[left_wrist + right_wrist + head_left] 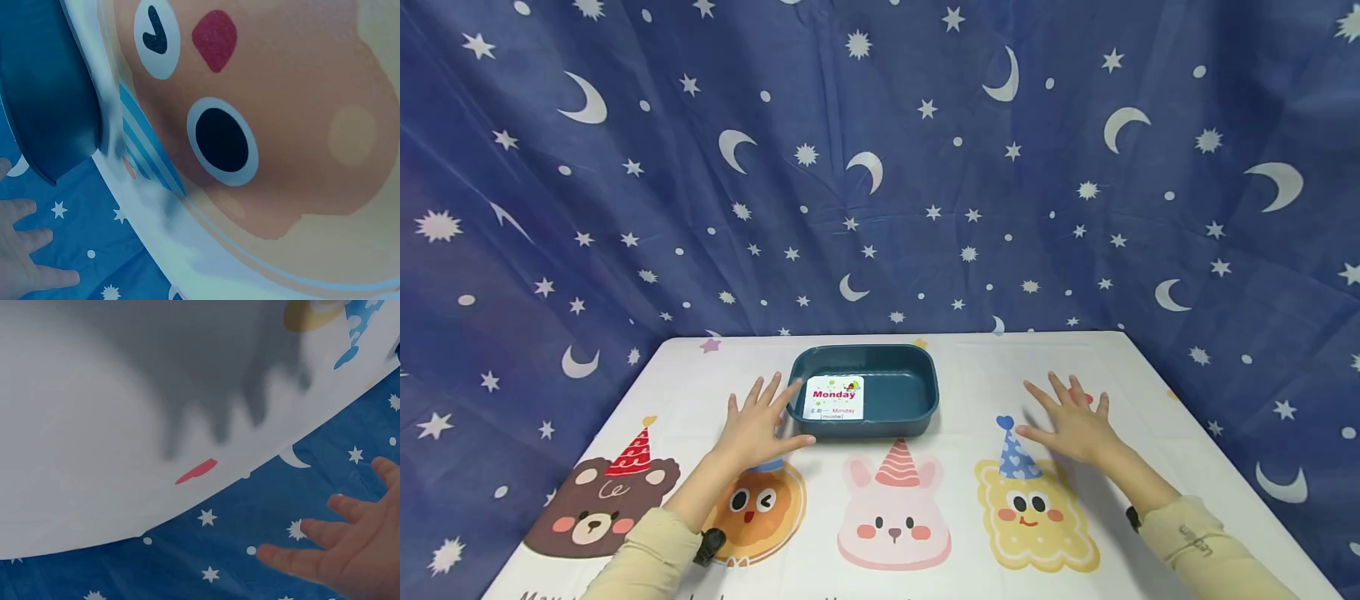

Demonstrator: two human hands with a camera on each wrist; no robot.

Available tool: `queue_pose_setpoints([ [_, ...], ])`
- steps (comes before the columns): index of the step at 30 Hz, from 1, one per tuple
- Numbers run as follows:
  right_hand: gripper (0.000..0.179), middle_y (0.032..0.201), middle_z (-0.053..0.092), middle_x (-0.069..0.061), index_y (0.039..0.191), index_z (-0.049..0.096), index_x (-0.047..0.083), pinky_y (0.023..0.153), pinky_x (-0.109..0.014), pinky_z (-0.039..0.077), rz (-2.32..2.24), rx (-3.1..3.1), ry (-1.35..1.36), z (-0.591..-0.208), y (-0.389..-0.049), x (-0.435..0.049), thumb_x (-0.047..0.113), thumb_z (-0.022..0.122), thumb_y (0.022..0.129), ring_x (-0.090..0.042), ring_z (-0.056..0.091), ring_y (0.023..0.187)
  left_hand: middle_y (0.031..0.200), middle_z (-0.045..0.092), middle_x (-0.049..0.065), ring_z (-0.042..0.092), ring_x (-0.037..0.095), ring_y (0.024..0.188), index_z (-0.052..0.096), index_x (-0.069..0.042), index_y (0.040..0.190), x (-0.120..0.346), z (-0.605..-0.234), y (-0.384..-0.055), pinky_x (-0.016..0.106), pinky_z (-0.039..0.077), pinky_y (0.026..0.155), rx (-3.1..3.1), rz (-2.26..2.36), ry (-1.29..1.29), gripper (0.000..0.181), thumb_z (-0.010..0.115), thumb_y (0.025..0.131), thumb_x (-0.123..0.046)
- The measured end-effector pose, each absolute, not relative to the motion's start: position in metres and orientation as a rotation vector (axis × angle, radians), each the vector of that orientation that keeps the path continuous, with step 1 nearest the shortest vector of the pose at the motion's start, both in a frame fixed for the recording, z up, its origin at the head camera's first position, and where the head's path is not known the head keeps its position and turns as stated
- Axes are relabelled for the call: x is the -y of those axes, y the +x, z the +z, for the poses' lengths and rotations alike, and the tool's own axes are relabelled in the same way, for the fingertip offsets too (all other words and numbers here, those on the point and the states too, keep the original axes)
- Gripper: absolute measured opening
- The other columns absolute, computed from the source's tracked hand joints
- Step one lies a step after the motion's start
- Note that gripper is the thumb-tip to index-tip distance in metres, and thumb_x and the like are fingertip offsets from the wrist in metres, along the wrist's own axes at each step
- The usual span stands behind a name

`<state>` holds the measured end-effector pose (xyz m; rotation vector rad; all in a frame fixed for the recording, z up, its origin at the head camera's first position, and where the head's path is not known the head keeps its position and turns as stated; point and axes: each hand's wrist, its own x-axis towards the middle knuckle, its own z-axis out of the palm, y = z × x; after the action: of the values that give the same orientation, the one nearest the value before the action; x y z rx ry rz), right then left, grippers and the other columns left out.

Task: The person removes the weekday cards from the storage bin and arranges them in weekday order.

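Observation:
A dark teal rectangular tray stands toward the back of the table. Inside it, at the left end, a white card printed "Monday" lies against the tray. My left hand has its fingers spread at the tray's left side, with the index fingertip overlapping the rim in the head view. In the left wrist view the left hand shows straight fingers near the tray. My right hand is spread above the right part of the table, apart from the tray and holding nothing; the right wrist view shows its fingers extended.
A white tablecloth printed with a bear, a round orange face, a rabbit and a biscuit figure covers the table. Behind it and at both sides hangs a blue curtain with moons and stars. The right hand's shadow falls on the cloth.

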<state>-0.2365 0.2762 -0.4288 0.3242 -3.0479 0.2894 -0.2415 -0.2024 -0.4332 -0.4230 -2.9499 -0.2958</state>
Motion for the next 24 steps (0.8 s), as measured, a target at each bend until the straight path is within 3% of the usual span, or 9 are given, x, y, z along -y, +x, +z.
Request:
queue_pose_setpoints([
  [12,0.073,0.143,0.035,-0.032,0.137,0.047,0.012,0.085,-0.075,0.036,0.3,2.961,0.412,-0.424,-0.235,-0.276,0.057,0.061,0.082,-0.056,0.035,0.126,0.146,0.038,0.021,0.036,0.048,0.131,0.038,-0.021,0.144,0.205,-0.427,-0.245,0.069,0.031,0.099,2.872,-0.318,-0.483,0.083,0.064,0.076,-0.063],
  [24,0.059,0.127,0.051,-0.031,0.123,0.058,0.0,0.081,-0.062,0.048,0.409,2.854,0.47,-0.418,-0.237,-0.272,0.041,0.069,0.082,-0.051,0.052,0.11,0.13,0.056,0.018,0.051,0.037,0.12,0.054,-0.011,0.132,0.199,-0.423,-0.242,0.057,0.045,0.093,2.73,-0.42,-0.553,0.062,0.07,0.081,-0.042],
])
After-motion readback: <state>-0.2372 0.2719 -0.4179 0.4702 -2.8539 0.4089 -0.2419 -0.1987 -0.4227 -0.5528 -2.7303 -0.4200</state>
